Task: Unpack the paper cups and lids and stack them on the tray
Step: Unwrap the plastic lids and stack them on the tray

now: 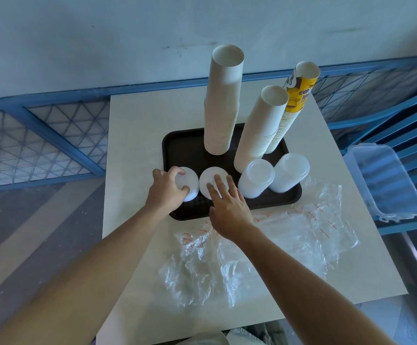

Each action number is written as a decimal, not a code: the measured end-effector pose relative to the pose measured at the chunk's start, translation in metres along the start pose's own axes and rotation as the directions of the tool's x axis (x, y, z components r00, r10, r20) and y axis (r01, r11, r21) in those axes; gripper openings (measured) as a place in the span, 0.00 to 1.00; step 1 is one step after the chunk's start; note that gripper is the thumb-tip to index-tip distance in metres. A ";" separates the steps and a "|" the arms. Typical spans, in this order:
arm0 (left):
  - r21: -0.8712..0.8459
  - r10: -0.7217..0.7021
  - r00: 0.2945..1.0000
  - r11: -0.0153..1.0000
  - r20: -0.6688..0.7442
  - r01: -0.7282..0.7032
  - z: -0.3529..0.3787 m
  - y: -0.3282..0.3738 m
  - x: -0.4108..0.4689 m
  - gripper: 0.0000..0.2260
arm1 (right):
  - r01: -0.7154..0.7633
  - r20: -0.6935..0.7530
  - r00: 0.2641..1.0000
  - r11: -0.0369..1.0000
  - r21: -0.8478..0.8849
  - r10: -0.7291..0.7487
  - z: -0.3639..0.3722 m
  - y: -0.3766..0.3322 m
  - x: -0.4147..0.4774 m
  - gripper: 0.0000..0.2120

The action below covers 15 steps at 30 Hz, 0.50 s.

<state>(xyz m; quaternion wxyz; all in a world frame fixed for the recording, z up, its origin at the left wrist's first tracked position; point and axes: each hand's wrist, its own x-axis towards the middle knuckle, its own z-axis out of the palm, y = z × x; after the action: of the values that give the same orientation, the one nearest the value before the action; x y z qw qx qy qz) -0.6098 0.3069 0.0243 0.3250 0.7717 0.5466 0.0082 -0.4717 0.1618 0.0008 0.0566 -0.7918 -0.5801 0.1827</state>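
Red print on the crumpled clear plastic wrappers (252,247) is unreadable. On the dark rectangular tray (185,150), the left hand (169,190) grips one short white lid stack (188,180) with curled fingers; the right hand (228,207) rests straight fingers on the second lid stack (206,178)

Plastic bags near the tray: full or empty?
Empty. The bags lie flat and crumpled on the table, see-through with nothing inside; cups and lids stand on the tray.
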 end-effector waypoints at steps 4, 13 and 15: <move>0.003 -0.035 0.999 0.999 -0.018 0.035 0.004 -0.001 -0.010 0.19 | -0.013 0.006 1.000 1.000 0.002 0.013 -0.002 -0.001 -0.002 0.32; 0.003 -0.099 0.993 0.995 -0.062 0.099 0.005 0.004 -0.024 0.20 | -0.051 -0.004 0.999 0.999 -0.005 0.051 -0.004 -0.001 -0.002 0.33; -0.008 -0.094 0.994 0.996 -0.057 0.094 0.005 0.004 -0.024 0.21 | -0.051 0.008 0.999 0.999 -0.005 0.051 -0.005 0.000 -0.002 0.33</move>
<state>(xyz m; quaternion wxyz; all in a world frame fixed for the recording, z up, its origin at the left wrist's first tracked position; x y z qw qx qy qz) -0.6140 0.2832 0.0309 0.3114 0.7436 0.5914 0.0167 -0.4703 0.1609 0.0055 0.0480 -0.8057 -0.5604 0.1859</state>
